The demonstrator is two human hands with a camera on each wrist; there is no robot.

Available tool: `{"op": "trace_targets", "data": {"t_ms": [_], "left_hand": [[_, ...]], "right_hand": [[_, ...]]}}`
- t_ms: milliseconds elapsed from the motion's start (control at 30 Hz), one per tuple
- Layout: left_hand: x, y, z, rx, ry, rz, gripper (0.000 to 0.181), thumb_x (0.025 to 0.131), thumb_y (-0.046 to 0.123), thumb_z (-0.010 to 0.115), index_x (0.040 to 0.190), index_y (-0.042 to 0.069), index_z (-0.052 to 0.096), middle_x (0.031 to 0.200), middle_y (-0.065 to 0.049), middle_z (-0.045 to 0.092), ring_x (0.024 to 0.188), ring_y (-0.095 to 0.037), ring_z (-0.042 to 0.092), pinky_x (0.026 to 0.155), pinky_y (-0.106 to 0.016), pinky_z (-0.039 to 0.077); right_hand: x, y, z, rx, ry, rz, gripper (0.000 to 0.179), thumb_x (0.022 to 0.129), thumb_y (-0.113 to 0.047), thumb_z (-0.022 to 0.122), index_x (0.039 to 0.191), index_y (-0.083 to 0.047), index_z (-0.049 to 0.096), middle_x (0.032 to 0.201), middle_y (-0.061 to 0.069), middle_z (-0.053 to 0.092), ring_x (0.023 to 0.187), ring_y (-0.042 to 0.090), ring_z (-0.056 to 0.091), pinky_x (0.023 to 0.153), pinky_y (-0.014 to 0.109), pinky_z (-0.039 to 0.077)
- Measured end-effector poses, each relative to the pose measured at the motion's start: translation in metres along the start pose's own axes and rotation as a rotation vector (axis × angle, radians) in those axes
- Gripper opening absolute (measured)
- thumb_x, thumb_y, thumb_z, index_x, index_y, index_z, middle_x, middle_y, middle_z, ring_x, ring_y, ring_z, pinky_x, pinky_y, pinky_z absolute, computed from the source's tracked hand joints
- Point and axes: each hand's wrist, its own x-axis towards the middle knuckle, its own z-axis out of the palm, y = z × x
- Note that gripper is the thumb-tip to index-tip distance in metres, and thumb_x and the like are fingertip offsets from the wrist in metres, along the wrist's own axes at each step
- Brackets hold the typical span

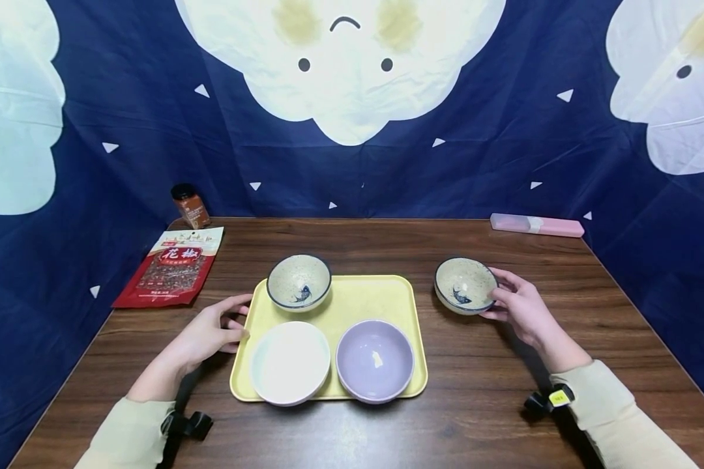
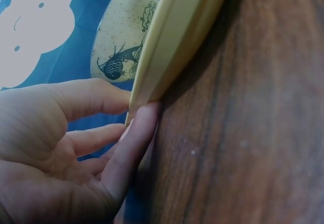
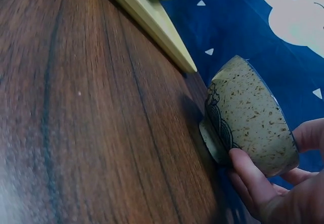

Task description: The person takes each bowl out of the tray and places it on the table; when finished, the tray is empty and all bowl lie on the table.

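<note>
My right hand (image 1: 522,306) grips a small speckled bowl (image 1: 460,280) by its right side. The bowl has a dark rim and a blue fish inside, and is right of the tray. In the right wrist view the thumb and fingers curl about the bowl's wall (image 3: 248,118). At the tray's left edge, my left hand (image 1: 208,332) pinches the rim of the yellow tray (image 2: 152,62). On that tray stand a matching fish bowl (image 1: 299,280) at the back left, a white bowl (image 1: 290,365) at the front left and a purple bowl (image 1: 375,361) at the front right.
A red and white spice packet (image 1: 170,267) lies at the left of the wooden table (image 1: 340,430), with a black-lidded jar (image 1: 191,207) behind it. A long pink case (image 1: 536,225) lies at the back right. A blue cloth (image 1: 364,172) hangs behind.
</note>
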Motion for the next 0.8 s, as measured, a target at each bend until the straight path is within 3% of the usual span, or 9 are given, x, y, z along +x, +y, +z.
{"op": "trace_targets", "data": {"t_ms": [233,400,533,667,800], "left_hand": [[-0.001,0.001,0.0,0.001,-0.001,-0.003,0.074,0.088,-0.008,0.065,0.155,-0.004,0.033,0.135,-0.029,0.044,0.094,-0.026,0.06,0.07,-0.042,0.061],[-0.001,0.001,0.0,0.002,0.002,-0.013,0.073,0.089,-0.007,0.065,0.155,-0.003,0.033,0.135,-0.028,0.045,0.095,-0.027,0.06,0.07,-0.042,0.061],[-0.001,0.0,0.0,0.009,0.005,-0.02,0.073,0.089,-0.007,0.065,0.155,-0.003,0.033,0.135,-0.028,0.045,0.095,-0.027,0.06,0.07,-0.042,0.061],[-0.001,0.0,0.0,0.012,0.007,-0.023,0.073,0.089,-0.007,0.065,0.155,-0.003,0.033,0.135,-0.028,0.045,0.095,-0.028,0.059,0.07,-0.042,0.061],[0.0,0.0,0.0,0.005,0.006,-0.022,0.073,0.089,-0.007,0.065,0.155,-0.003,0.033,0.135,-0.028,0.045,0.095,-0.027,0.06,0.07,-0.042,0.061]], "right_hand": [[0.0,0.001,-0.003,0.026,-0.015,-0.001,0.065,0.094,0.009,0.045,0.154,0.012,0.021,0.123,0.015,0.052,0.083,0.014,0.068,0.072,0.035,0.061],[0.001,0.001,-0.003,-0.009,-0.034,0.019,0.064,0.096,0.005,0.045,0.155,0.011,0.019,0.128,0.02,0.046,0.081,0.012,0.067,0.075,0.035,0.061],[0.003,0.0,-0.004,-0.105,-0.03,0.038,0.06,0.102,-0.005,0.044,0.155,0.011,0.02,0.136,0.025,0.037,0.084,0.008,0.062,0.079,0.029,0.059],[0.007,-0.004,-0.006,-0.175,0.063,0.001,0.054,0.105,-0.012,0.046,0.151,0.011,0.031,0.131,0.015,0.046,0.091,0.002,0.058,0.079,0.02,0.055],[0.011,-0.014,-0.006,-0.138,0.189,-0.111,0.04,0.103,-0.008,0.049,0.137,0.012,0.047,0.11,-0.002,0.058,0.094,0.001,0.059,0.082,0.014,0.052]]}}
